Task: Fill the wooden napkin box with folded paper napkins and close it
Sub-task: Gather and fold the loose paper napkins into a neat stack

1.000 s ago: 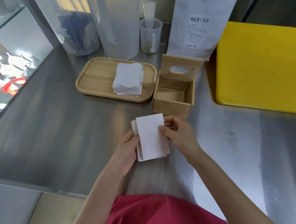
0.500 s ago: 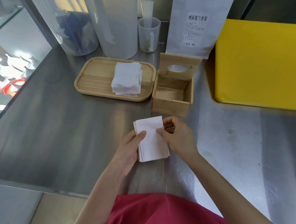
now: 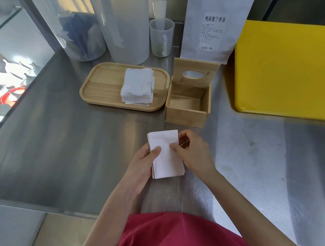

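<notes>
A small stack of folded white napkins (image 3: pixel 166 157) is held just above the steel counter in front of me. My left hand (image 3: pixel 142 165) grips its left edge with the thumb on top. My right hand (image 3: pixel 192 153) pinches the top sheet near its right edge. Beyond the hands stands the wooden napkin box (image 3: pixel 186 115), empty, with its lid (image 3: pixel 196 72) tipped up and back, showing the oval slot. To the left of the box, more folded napkins (image 3: pixel 138 85) are piled on a wooden tray (image 3: pixel 100 86).
A yellow board (image 3: pixel 288 70) lies at the right. Behind the box stand a white labelled bag (image 3: pixel 212 26), a clear plastic cup (image 3: pixel 161 38) and tall plastic-wrapped cylinders (image 3: pixel 124 22). The counter's front edge (image 3: pixel 36 206) runs close to my body; a glass panel is at the left.
The left thumb has come up onto the top of the held napkins and the stack has squared up between both hands. Box, tray and pile have not moved.
</notes>
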A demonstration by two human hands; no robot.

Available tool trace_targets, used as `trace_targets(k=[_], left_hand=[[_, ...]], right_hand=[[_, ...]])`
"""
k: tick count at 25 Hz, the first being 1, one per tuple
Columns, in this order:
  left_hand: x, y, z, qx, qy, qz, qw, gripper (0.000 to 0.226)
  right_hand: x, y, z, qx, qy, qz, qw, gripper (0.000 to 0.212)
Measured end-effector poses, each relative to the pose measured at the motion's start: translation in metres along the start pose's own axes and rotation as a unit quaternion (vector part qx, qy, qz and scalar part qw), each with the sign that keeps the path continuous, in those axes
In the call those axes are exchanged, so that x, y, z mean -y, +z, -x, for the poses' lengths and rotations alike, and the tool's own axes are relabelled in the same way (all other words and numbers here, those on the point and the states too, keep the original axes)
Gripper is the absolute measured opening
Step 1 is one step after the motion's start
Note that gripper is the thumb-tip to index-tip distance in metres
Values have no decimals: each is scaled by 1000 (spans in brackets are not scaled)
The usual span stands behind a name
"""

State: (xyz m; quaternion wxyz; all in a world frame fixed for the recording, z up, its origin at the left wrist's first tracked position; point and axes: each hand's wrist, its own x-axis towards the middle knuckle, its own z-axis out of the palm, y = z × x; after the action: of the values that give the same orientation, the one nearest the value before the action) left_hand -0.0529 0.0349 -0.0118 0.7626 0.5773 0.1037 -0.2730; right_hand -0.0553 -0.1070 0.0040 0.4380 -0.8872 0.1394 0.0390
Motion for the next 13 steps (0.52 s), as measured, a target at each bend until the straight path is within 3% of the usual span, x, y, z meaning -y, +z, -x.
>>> trace_targets(k=[3, 6, 13], left_hand=[[0, 0, 0, 3, 1, 5, 1000, 21], [-3, 1, 1, 14, 8, 24, 1000, 22], [-7, 6, -3, -5, 25, 65, 998, 21]], right_hand=[[-3, 1, 0, 7, 18, -15, 1000, 29], [-3, 1, 2, 50, 59, -103, 992, 45], [-6, 1, 11, 112, 61, -155, 980, 33]])
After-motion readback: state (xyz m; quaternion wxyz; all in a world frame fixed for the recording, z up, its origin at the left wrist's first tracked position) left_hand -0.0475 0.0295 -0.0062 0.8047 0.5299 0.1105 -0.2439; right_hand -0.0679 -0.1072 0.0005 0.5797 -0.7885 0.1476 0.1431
